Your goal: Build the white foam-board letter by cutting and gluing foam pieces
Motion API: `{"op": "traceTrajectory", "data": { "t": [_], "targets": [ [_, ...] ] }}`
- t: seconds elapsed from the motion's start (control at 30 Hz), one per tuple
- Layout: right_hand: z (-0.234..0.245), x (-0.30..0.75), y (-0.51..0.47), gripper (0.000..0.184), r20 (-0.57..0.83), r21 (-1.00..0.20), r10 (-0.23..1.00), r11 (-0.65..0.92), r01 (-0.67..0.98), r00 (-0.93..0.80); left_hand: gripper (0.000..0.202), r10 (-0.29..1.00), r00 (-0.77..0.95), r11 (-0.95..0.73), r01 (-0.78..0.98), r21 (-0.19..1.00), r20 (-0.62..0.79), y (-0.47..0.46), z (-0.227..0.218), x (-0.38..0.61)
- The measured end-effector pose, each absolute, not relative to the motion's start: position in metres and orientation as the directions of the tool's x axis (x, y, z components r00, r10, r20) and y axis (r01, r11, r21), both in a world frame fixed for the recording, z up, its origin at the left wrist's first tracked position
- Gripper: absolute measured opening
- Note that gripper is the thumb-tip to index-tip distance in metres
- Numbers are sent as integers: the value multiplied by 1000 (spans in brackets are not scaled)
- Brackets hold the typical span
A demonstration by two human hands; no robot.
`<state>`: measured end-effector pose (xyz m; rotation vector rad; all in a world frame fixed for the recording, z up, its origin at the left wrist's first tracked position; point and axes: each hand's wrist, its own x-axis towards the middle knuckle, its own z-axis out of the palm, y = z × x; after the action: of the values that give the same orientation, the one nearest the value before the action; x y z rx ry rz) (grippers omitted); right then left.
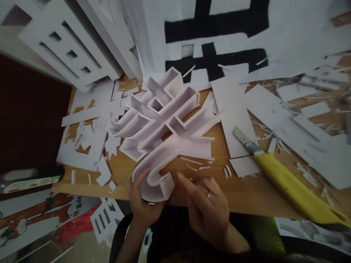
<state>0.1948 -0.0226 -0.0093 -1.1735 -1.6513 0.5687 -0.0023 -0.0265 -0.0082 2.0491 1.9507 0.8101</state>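
Note:
A white foam-board character [164, 120], built with raised walls and open channels, lies at the middle of the wooden table. My left hand [145, 204] grips its curved hook at the table's front edge, thumb inside the channel and fingers beneath. Just right of that hook is my right hand [207, 212], apart from the board. Its index finger stretches out towards the hook, while the others are partly curled, with a ring on one. Nothing shows between its fingers. Thin white strips [192, 160] lie on the wood between the character and my right hand.
A yellow-handled utility knife [287, 182] with its blade out lies at the right. Cut white sheets [233, 120] and scraps surround the work. Large white cut-out characters [71, 47] stand at the back left; a sheet with black strokes [216, 25] lies behind.

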Motion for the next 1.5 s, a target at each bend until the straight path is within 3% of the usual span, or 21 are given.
{"op": "traceTrajectory", "data": {
  "t": [0.13, 0.33, 0.73, 0.83, 0.93, 1.03, 1.13, 1.27, 1.5],
  "targets": [
    [-10, 197, -24, 37, 408, -840, 912, 356, 408, 43, 71, 917, 43, -240, 853, 463, 396, -20, -2, 5],
    [-4, 193, -16, 26, 424, -762, 904, 386, 520, -49, 70, 914, 66, -268, 838, 475, 399, -19, -5, 1],
    [-5, 196, -11, 25, 436, -776, 882, 469, 422, -179, 71, 906, 81, -304, 808, 504, 416, -15, -9, 0],
    [-5, 196, -14, 23, 454, -775, 881, 464, 429, -133, 64, 893, 76, -325, 790, 520, 444, -15, -9, 1],
    [-6, 196, -15, 20, 486, -777, 873, 411, 476, 41, 55, 873, 59, -347, 773, 532, 483, -14, -9, 2],
    [-9, 200, -11, 19, 484, -710, 859, 275, 649, 166, 49, 855, 35, -364, 752, 550, 518, -12, -9, 2],
    [-8, 204, -5, 16, 421, -583, 893, 130, 802, 161, 47, 849, 20, -375, 728, 574, 528, -11, -8, 1],
    [-1, 204, 1, 17, 251, -459, 958, -7, 888, 137, 46, 849, 3, -382, 694, 610, 529, -10, -10, 0],
    [6, 203, 5, 20, 135, -440, 982, -56, 896, 128, 47, 872, -56, -352, 620, 702, 486, -9, -19, -4]
  ]
}}
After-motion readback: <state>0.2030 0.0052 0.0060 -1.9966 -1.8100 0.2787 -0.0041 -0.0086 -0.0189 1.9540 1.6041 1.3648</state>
